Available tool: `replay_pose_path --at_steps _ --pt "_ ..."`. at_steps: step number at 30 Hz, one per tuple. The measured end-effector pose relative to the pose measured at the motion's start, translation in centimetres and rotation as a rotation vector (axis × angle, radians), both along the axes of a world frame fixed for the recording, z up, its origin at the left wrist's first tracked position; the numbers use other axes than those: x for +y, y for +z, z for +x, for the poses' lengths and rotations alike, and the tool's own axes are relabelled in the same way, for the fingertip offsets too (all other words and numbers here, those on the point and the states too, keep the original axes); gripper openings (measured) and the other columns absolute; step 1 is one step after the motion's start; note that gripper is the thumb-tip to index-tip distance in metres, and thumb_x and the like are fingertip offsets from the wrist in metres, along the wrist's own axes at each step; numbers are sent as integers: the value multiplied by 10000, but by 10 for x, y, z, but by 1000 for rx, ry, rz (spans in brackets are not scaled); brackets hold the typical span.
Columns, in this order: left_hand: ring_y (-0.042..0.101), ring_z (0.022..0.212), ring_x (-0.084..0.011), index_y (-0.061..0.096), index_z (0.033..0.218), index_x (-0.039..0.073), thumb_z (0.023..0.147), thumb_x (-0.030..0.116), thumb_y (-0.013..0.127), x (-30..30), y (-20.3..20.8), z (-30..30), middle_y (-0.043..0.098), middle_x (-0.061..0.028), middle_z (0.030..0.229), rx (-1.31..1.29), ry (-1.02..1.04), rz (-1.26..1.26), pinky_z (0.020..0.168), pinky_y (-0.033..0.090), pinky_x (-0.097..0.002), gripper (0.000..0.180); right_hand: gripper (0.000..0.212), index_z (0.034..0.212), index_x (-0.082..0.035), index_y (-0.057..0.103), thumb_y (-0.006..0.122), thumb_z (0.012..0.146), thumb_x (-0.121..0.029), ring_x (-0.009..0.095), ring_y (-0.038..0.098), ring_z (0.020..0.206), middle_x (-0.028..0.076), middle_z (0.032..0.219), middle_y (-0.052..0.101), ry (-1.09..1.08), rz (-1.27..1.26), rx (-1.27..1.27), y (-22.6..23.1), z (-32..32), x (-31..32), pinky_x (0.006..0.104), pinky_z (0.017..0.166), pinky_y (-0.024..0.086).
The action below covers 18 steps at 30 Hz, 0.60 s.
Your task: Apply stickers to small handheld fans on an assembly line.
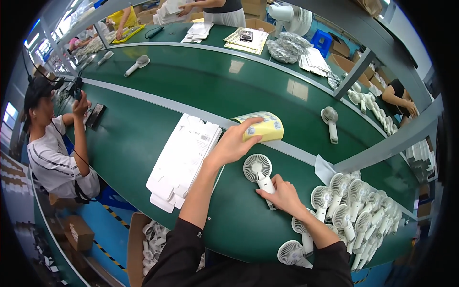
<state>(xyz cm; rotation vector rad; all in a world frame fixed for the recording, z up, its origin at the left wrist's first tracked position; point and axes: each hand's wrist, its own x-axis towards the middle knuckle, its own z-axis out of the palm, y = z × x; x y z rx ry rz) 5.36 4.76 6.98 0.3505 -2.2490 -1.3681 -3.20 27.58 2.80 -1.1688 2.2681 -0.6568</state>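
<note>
My right hand (284,195) is closed round the handle of a white handheld fan (258,167), which lies with its round grille facing up. At the metal rail, my left hand (235,143) grips a curled yellow sheet of stickers (267,130) between thumb and fingers. Small blue-and-white labels show on the sheet. Beside my left forearm lies a stack of flat white cartons (179,160). Many more white handheld fans (342,215) are piled to the right of my right hand, and another fan (291,252) lies near the table's front edge.
Beyond the metal rail (158,99), a green conveyor belt (201,76) carries spaced fans (330,125). A slanted metal post (382,138) rises at the right. A cardboard box (137,239) of white parts stands below the table. At the left sits a co-worker (60,148) holding a tool.
</note>
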Motion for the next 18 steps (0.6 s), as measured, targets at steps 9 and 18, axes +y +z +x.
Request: replay_pose_path --at_steps 9,18 --pt "651 1056 -432 554 1343 67 933 179 657 4 1 9 671 -258 1166 52 -9 -33 905 506 -441 437 484 889 49 688 732 856 -431 252 695 672 151 728 701 32 20 -236 -4 -1 -3 375 658 529" --pt "683 1020 -399 575 1323 76 908 203 689 11 -5 -9 696 -249 1097 303 124 -194 866 533 -412 450 257 1034 10 666 743 915 -204 116 629 886 72 1014 697 -297 -667 -239 2 -7 8 269 788 510"
